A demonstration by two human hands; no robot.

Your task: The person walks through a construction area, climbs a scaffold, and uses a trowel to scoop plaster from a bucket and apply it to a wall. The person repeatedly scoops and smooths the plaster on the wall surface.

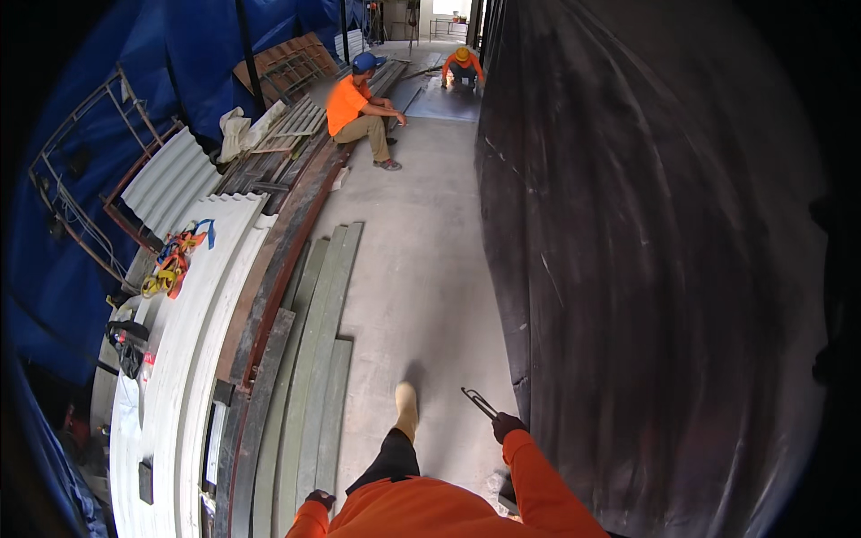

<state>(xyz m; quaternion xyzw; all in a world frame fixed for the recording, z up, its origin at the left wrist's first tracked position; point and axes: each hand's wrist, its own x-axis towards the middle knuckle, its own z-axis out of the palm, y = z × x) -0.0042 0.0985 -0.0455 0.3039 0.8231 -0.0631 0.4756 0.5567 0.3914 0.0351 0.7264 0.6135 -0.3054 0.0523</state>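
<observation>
While our gloved right hand has its grip closed around the thin bent metal rod beside the dark curved steel wall, we should carry it tip-forward, left hand loosely curled and empty, stepping clear of the grey-green planks.

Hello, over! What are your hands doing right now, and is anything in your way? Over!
Right hand grips a thin metal tool. Left hand empty, down by side. Concrete floor ahead open; green planks left, dark wall right.

You are standing on a bare concrete floor; long grey-green planks are lying flat along its left side; beside them, white corrugated sheets and rusty steel beams are lying.
</observation>
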